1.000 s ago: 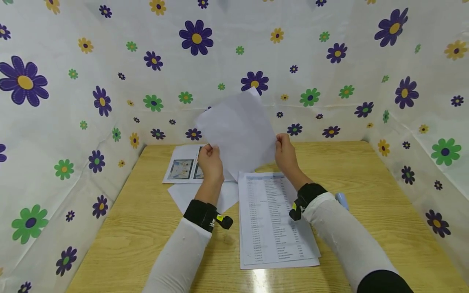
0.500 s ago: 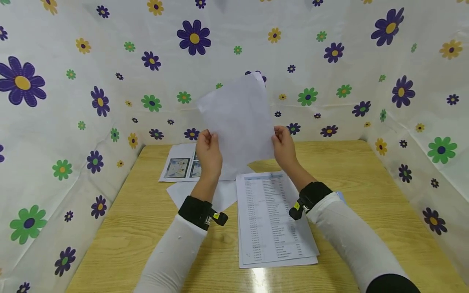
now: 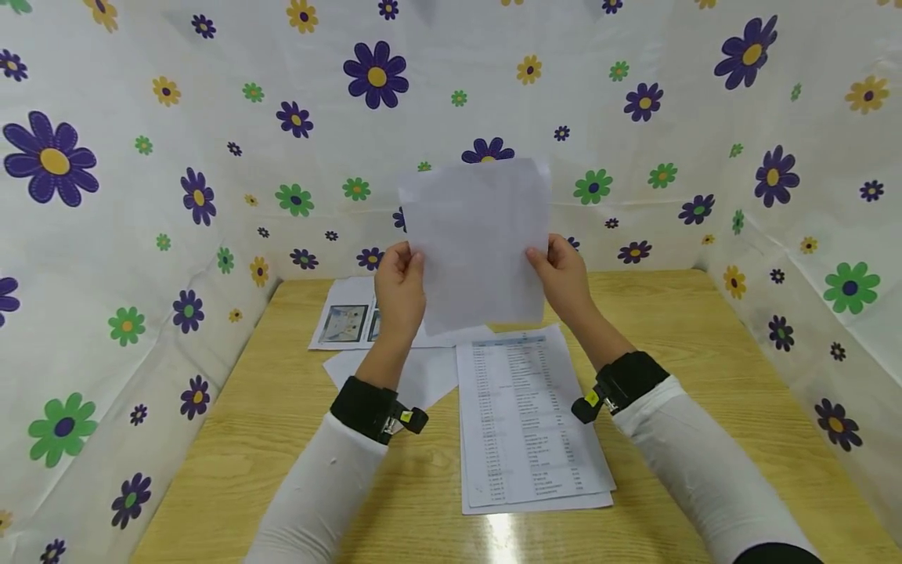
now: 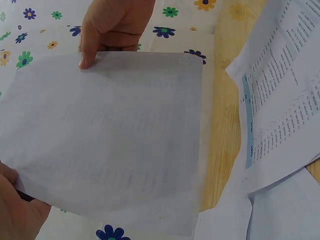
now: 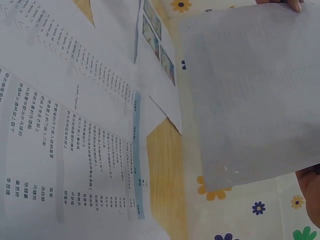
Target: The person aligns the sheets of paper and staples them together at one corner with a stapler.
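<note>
Holding-up step, I'd judge: left grip (image 3: 400,290) and right grip (image 3: 562,274) pinch paper sheet (image 3: 475,235) by opposite edges, aloft between them; maybe print behind. Printed stack (image 3: 532,423) below right grip. Next move wants level edges.

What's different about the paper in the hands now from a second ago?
The sheet was slanted; now it's almost straight. The left hand and right hand moved up a little, both still holding it. The printed pages and picture page stayed on the table.
</note>
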Tool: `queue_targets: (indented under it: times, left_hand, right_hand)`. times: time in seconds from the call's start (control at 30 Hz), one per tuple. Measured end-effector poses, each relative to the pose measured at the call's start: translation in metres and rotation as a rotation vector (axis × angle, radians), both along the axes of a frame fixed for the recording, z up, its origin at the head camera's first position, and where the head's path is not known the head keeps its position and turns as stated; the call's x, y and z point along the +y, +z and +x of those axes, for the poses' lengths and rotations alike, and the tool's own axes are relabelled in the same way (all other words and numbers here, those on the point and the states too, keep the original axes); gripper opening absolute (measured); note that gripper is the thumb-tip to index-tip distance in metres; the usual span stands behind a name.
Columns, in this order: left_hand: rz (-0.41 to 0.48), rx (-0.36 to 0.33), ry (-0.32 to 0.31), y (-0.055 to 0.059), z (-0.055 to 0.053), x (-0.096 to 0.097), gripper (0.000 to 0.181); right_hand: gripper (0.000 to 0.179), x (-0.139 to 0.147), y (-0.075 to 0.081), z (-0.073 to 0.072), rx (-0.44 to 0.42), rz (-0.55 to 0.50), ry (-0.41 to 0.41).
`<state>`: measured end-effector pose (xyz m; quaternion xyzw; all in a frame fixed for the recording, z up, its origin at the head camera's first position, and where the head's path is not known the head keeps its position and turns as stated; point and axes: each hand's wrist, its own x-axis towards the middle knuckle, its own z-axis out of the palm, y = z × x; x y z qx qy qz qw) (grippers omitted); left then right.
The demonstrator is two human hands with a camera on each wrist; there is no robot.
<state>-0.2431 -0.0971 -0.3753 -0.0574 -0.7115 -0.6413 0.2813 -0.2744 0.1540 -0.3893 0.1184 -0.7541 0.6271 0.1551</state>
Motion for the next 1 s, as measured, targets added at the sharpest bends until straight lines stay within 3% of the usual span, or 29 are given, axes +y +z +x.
queue_targets:
  times: [0.17, 0.33, 0.47, 0.8, 1.0]
  left_hand:
    - [-0.065, -0.038, 0.031, 0.000, 0.002, -0.004, 0.021]
    - [-0.091, -0.100, 0.007, 0.003, 0.009, -0.007, 0.024]
    - [-0.101, -0.156, -0.010, 0.006, 0.018, -0.007, 0.026]
    - [-0.118, -0.255, -0.124, 0.011, 0.046, -0.007, 0.027]
    - [-0.136, -0.406, -0.178, 0.008, 0.061, -0.007, 0.022]
  right_hand:
    - [0.028, 0.009, 0.006, 0.012, -0.021, 0.049, -0.031]
    - [0.025, 0.017, 0.013, 0.026, -0.059, 0.085, -0.036]
    - [0.028, 0.025, 0.020, 0.040, -0.106, 0.091, 0.004]
    - [0.029, 0.044, 0.034, 0.072, -0.265, 0.144, 0.033]
    - [0.028, 0.056, 0.030, 0.088, -0.323, 0.175, 0.083]
